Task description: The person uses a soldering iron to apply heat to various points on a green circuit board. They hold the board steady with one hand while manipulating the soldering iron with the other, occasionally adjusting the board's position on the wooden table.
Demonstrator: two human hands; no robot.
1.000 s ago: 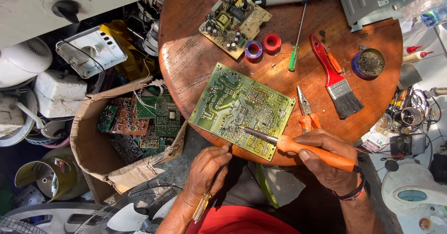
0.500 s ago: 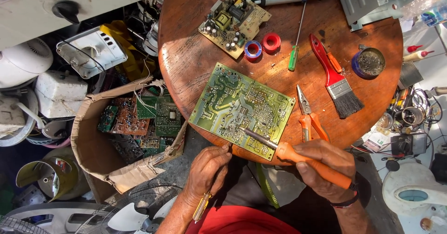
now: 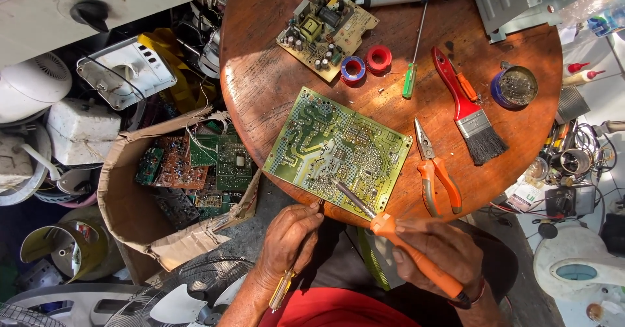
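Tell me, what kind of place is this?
Probably an electronics repair workshop. A green circuit board lies on the round wooden table, the right hand holds an orange-handled soldering iron, and a torn cardboard box holds old boards.

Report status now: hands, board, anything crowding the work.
Right hand grips orange soldering iron, tip on green circuit board. Left hand at board's near edge, holding a thin tool. Orange pliers lie beside the board.

a round wooden table (image 3: 273,86) carries a large green circuit board (image 3: 338,152) at its near edge, a smaller board (image 3: 327,30) farther back, two tape rolls (image 3: 366,64) (one blue, one red), a green-handled screwdriver (image 3: 414,52), a red brush (image 3: 466,109), orange pliers (image 3: 435,169) and a round tin (image 3: 514,87).
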